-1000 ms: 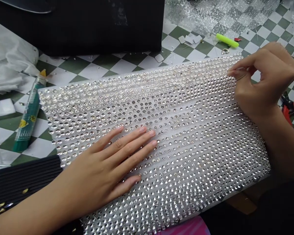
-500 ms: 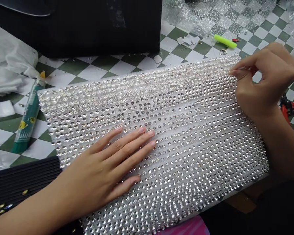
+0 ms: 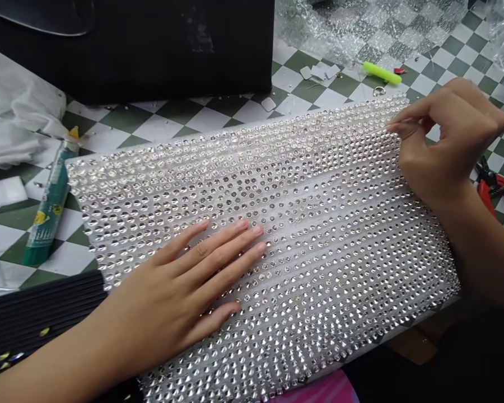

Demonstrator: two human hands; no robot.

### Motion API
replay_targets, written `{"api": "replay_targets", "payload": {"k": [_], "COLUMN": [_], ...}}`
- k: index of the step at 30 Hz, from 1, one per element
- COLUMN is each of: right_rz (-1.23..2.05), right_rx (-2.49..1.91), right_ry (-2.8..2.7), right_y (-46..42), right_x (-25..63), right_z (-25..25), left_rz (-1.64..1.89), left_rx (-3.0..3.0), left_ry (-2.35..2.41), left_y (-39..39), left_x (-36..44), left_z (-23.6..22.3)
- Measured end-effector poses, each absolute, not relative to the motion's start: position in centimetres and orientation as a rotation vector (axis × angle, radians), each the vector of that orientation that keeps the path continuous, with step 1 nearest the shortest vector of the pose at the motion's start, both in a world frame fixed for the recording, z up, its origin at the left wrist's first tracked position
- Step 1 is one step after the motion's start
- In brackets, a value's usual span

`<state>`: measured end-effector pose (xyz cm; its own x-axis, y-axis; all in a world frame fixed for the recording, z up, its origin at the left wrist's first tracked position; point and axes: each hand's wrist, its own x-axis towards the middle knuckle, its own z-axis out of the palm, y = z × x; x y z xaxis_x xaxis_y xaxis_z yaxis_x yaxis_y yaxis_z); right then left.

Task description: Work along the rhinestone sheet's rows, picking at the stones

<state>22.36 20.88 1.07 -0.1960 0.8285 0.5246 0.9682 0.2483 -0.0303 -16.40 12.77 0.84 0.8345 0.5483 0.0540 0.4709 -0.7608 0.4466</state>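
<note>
A wide sheet of silvery rhinestones [image 3: 319, 285], set in rows on a pale backing, lies slantwise in front of me. My left hand [image 3: 201, 274] rests flat on its left-middle part, palm down, fingers stretched and slightly apart. At the sheet's upper right edge, my right hand [image 3: 441, 140] is closed, thumb and index finger pinched at the end of a row. Its other fingers are curled in. The exact bit between those fingertips is mostly hidden. Around the middle, the stones show wider gaps between rows.
Beyond the sheet stands a large black object [image 3: 151, 50]. A green glue tube [image 3: 50, 201] lies left, beside white fabric [image 3: 21, 106]. A lime-green stick [image 3: 382, 73], a ring [image 3: 378, 90] and red-handled pliers [image 3: 493, 187] lie around the right side. Black ribbed material [image 3: 37, 302] sits at lower left.
The view has shifted slightly. Both hands keep nearly the same place on the sheet, the left flat and the right pinching its edge.
</note>
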Motion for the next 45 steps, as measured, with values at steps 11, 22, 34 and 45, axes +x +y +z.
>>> {"api": "replay_targets", "payload": {"k": [11,22,34,45], "right_rz": [-0.202,0.03,0.484,0.553], "right_rx": [-1.539,-1.434,-1.378,-1.29], "right_ry": [-1.929,-1.863,-1.663,-1.544], "right_y": [21.0,21.6,22.0,23.7], "right_x": [23.0,24.4,24.2,26.2], "right_z": [1.9,1.8,0.9,0.9], "left_rz": [0.253,0.211,0.285,0.038], "left_rx": [2.582,2.625,2.846,2.919], "left_ry": [0.773,0.714,0.68,0.609], "left_y": [12.7,12.9,12.9,14.0], "left_x": [-16.5,-16.9,-16.9,-15.9], "left_z": [0.7,0.7,-0.5,2.3]}}
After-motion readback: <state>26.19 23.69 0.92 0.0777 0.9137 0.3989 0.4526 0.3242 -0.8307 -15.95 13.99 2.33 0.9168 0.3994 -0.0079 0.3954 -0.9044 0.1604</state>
